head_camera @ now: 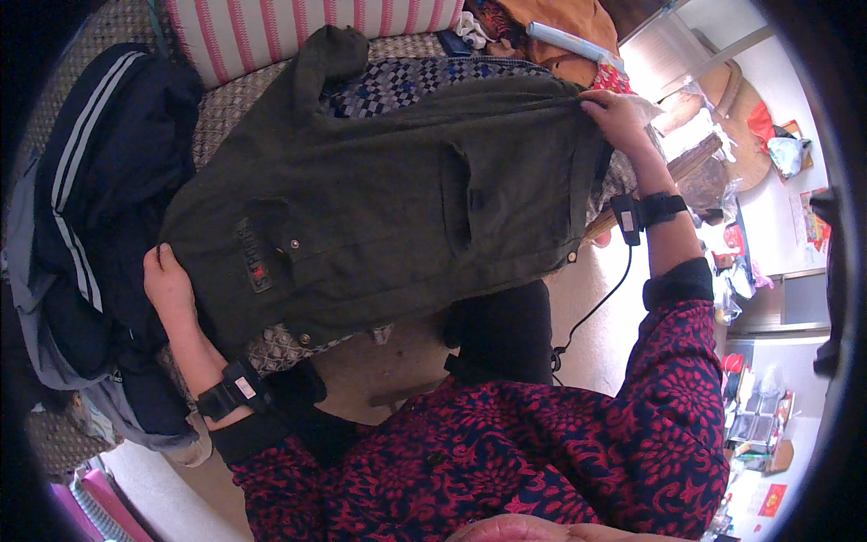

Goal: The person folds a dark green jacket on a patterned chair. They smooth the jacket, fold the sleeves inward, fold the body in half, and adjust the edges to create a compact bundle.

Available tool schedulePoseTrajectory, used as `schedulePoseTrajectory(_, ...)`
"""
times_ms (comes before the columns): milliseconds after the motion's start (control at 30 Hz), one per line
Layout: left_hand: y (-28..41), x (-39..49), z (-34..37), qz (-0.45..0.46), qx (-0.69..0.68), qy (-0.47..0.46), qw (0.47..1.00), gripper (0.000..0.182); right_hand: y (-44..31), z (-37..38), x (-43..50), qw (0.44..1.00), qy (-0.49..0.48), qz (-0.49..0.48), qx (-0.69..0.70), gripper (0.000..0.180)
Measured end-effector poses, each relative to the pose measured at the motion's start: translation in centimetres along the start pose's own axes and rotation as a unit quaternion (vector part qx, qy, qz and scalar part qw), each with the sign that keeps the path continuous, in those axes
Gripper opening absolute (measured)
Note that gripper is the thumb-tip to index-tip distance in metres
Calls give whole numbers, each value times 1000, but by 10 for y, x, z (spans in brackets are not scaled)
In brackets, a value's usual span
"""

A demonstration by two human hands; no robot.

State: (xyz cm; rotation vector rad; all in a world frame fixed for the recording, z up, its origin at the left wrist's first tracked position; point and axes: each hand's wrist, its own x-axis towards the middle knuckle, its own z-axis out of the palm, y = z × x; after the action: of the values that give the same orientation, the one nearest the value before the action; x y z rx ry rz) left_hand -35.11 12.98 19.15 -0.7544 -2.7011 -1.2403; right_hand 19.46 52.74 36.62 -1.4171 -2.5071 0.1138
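Observation:
A dark green jacket [386,183] with snap buttons, pocket flaps and a lettered patch lies spread sideways over a patterned sofa cover. Its shoulder or collar end is at the left, and one sleeve is bent up at the top. My left hand [169,278] pinches the jacket's edge at the lower left. At the upper right, my right hand [616,118] grips the hem corner between thumb and fingers. Both wrists wear black straps with small devices. Beneath the jacket, a checked cloth [433,81] shows along the top.
Dark clothing with white stripes [88,162] is heaped at the left. A striped cushion [311,30] stands behind the jacket. Orange cloth [576,30] and a pale blue roll [572,44] lie at the upper right. A black cable [603,305] hangs from the right wrist device.

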Motion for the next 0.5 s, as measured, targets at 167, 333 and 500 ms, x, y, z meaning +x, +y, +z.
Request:
schedulePoseTrajectory(167, -2, -1, 0, -21, -27, 6, 999, 42, 5, -7, -14, 984, 174, -6, 37, 27)
schedulePoseTrajectory(333, -2, 1, 0, -22, -38, 7, 999, 42, 22, 5, -33, 946, 262, 35, 187, 26)
schedulePoseTrajectory(500, -2, 0, 2, -8, -14, 12, 1000, 42, 33, 28, -30, 953, 233, 68, 179, 24)
